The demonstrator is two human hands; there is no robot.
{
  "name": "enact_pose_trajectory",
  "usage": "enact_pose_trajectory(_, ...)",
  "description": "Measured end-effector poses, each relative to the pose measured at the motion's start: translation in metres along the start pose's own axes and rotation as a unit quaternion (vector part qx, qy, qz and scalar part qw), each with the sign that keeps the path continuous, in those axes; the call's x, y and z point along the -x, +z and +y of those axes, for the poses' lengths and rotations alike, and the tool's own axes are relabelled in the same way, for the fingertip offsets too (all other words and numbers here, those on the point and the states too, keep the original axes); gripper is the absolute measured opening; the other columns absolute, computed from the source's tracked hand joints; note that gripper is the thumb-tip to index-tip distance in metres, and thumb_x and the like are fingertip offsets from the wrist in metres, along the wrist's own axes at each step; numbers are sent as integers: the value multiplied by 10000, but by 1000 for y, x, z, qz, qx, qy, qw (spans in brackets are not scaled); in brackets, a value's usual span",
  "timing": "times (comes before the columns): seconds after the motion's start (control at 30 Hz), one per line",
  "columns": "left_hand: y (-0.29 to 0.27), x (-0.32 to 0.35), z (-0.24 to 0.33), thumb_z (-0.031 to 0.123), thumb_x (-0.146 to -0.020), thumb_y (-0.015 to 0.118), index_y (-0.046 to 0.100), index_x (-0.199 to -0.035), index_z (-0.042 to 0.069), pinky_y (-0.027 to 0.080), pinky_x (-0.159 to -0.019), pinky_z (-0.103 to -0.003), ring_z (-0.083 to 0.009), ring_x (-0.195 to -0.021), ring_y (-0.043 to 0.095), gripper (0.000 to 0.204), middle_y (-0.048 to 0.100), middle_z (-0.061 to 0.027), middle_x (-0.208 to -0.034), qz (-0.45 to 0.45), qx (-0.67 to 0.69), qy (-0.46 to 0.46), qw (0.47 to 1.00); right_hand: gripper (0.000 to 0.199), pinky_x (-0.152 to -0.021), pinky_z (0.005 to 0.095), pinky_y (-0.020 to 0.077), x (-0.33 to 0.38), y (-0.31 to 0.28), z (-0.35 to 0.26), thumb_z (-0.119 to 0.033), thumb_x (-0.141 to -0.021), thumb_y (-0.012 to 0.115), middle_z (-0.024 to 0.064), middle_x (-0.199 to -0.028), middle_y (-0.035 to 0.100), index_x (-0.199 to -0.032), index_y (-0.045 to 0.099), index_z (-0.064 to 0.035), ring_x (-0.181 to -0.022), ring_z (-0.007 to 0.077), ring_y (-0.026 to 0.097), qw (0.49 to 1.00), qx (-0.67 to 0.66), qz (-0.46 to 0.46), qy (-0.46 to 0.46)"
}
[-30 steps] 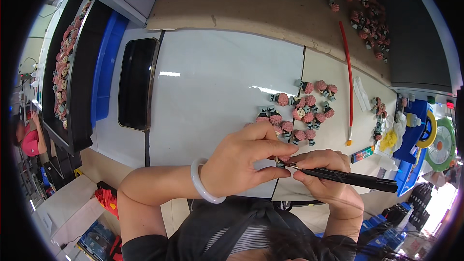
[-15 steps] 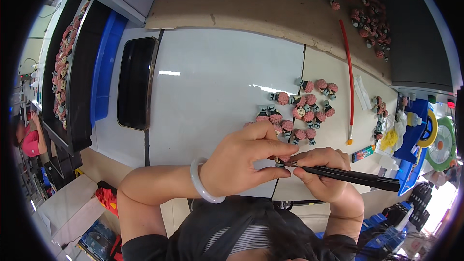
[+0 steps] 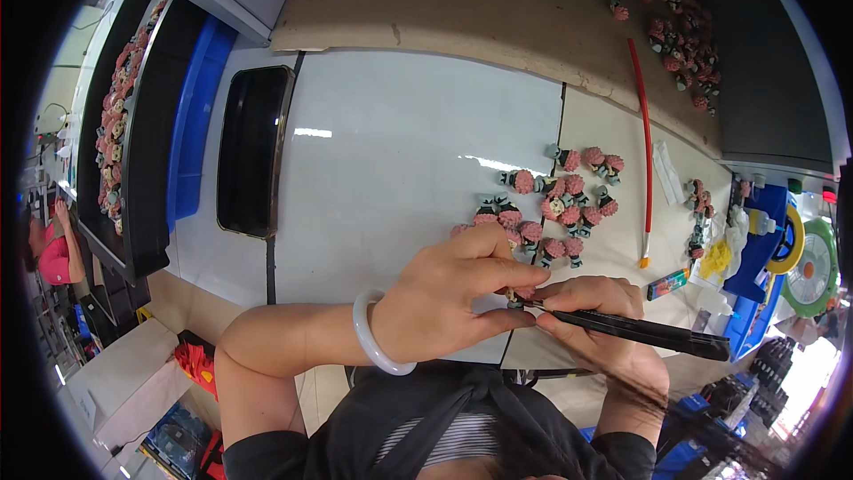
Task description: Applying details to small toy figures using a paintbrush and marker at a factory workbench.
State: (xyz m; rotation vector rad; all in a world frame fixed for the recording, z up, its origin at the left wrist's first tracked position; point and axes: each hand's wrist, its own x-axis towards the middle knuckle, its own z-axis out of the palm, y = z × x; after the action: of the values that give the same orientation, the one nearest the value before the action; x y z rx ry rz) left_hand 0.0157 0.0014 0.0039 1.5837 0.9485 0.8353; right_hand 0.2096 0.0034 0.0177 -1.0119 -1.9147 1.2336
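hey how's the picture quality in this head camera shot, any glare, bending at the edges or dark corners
In the head view, a fisheye black rim darkens every corner, and the white table edges bow outward. A soft streak of glare lies on the table near the black tray. The lower right is overexposed and washed out. The left hand, right hand and black pen-like tool look sharp, evenly lit.

— What's in the hands?
— Left hand (image 3: 453, 298) pinches a small figurine (image 3: 515, 299); right hand (image 3: 591, 316) grips a black brush (image 3: 640, 331), tip at the figurine.
— Beyond them?
— Pink figurines (image 3: 555, 204) clustered on the white table (image 3: 400, 151), red brush (image 3: 641, 142) just beside.
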Motion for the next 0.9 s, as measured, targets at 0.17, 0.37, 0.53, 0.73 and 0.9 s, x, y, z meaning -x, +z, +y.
enact_pose_trajectory(0.17,1,1,-2,11,-601,762,626,-981,8,501,-637,-258,-169,-709,605,403,553,-79,-797,7,12,4,1000,192,-495,245,486,1,0,0,-77,-684,720,78,-683,631,-789,562,-46,-578,203,628,1000,22,11,-5)
enact_pose_trajectory(0.37,-2,-3,-4,39,-581,786,618,-919,14,504,-642,-261,-166,-710,614,379,611,-101,-845,44,28,72,996,212,-508,229,481,8,1,4,-26,-718,688,85,-684,635,-810,498,-42,-659,167,651,987,-136,68,58)
enact_pose_trajectory(0.53,1,1,0,147,-577,776,587,-861,43,474,-711,-293,-223,-797,612,356,629,-69,-911,48,69,8,996,230,-529,234,494,9,-4,4,-44,-712,699,121,-746,650,-811,491,-43,-686,191,659,988,-145,36,49)
enact_pose_trajectory(0.73,3,-2,-2,120,-568,772,588,-853,50,471,-722,-292,-225,-801,613,346,632,-61,-907,56,54,32,996,251,-636,373,534,6,-9,-1,-82,-736,691,159,-734,620,-853,483,-5,-756,316,642,996,-82,-4,34)
enact_pose_trajectory(0.9,2,3,-4,110,-564,770,588,-853,49,473,-717,-292,-224,-792,613,347,632,-62,-911,62,34,29,997,220,-620,353,533,3,-4,0,-36,-694,709,146,-736,624,-810,525,-4,-754,306,644,995,-90,-8,36)
